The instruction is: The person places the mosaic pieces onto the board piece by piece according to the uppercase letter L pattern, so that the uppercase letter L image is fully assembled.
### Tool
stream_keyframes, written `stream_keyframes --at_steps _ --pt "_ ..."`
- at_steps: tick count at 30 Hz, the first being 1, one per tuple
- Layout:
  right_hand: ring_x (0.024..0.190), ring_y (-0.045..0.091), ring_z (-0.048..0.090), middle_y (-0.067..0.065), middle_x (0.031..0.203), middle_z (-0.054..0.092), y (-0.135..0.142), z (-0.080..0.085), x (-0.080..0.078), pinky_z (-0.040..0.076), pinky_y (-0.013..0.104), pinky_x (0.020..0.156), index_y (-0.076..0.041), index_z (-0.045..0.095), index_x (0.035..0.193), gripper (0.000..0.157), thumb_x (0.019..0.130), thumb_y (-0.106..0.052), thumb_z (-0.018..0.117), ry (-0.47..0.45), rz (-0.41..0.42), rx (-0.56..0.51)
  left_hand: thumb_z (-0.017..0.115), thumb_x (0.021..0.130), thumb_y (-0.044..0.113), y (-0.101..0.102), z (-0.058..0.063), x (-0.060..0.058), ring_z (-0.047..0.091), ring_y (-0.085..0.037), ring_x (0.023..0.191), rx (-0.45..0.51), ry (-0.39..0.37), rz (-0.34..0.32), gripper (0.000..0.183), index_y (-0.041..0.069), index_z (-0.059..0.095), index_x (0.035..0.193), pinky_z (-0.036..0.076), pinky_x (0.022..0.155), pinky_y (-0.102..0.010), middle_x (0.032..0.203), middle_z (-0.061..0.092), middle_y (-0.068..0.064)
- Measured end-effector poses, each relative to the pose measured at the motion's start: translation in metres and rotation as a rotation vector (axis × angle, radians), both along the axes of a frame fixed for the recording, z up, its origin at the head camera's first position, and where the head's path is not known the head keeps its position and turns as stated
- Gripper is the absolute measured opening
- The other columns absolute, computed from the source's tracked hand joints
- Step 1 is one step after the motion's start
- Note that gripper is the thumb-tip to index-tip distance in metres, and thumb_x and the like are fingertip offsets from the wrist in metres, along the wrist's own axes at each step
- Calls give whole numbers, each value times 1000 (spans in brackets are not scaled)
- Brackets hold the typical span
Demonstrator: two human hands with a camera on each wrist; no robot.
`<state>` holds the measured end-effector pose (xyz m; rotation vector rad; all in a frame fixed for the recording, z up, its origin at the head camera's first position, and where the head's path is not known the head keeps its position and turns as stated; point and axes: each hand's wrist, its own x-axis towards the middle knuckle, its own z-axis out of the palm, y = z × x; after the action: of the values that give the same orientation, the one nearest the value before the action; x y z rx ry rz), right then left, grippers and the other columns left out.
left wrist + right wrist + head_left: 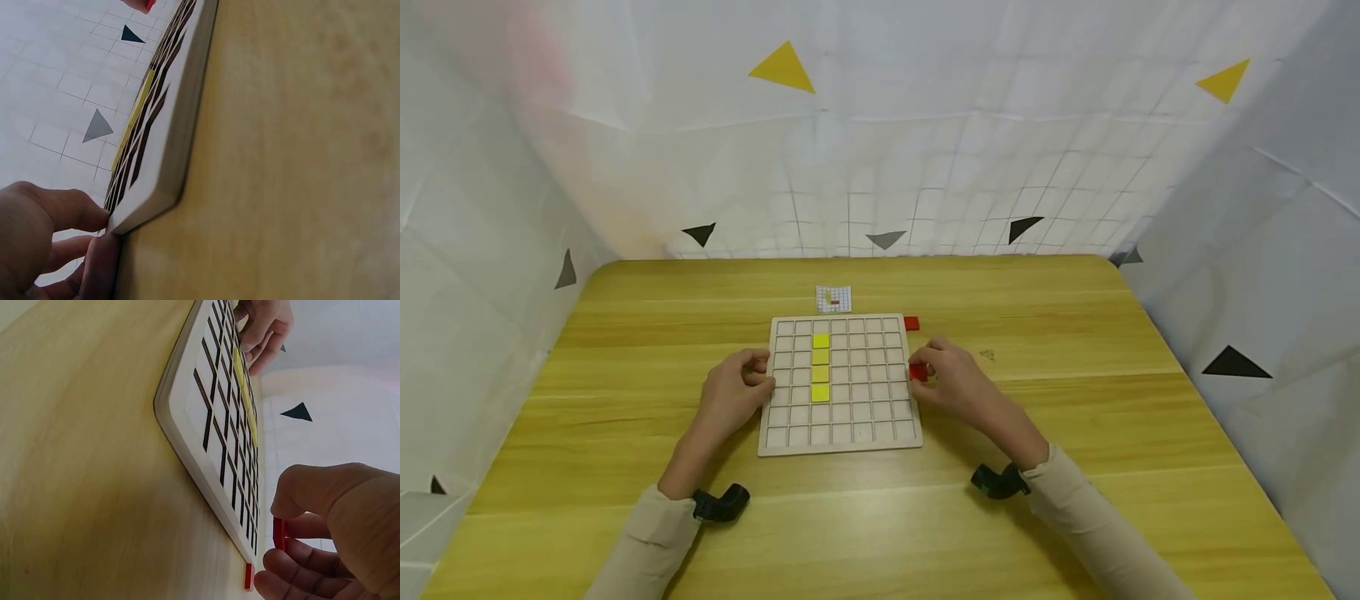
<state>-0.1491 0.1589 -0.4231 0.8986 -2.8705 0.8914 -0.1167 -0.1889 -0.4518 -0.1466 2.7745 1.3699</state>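
A pale wooden grid board (842,451) lies flat on the table, with several yellow square tiles (821,357) lined up in one column left of its middle. At the board's left edge, my left hand (732,388) holds the rim between thumb and fingers. My right hand (953,380) pinches a red tile (279,534) between thumb and fingertips, just off the board's right edge. A second red tile (912,323) lies on the table against the board's far right corner.
Behind the board, a small card (834,299) printed with a coloured grid pattern lies on the wooden table (1037,308). White sheets (962,75) with triangle marks rise behind and beside the table. Each wrist carries a black camera (721,504).
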Motion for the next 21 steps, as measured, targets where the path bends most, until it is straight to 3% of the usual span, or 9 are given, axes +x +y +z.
stream_keyframes --at_steps 11,21 --pt "85 21 60 5 96 55 -12 2 4 53 30 73 1 71 106 24 83 -6 76 -48 22 -6 66 90 12 -1 2 0 67 -24 97 -3 -3 -1 46 4 60 135 52 82 -41 114 64 -12" --pt "79 17 56 4 95 55 -25 1 8 50 26 68 -1 72 103 23 82 -8 74 5 61 23 66 90 12 0 2 1 67 -24 96 -5 1 -7 46 4 60 135 52 81 -40 113 64 -12"
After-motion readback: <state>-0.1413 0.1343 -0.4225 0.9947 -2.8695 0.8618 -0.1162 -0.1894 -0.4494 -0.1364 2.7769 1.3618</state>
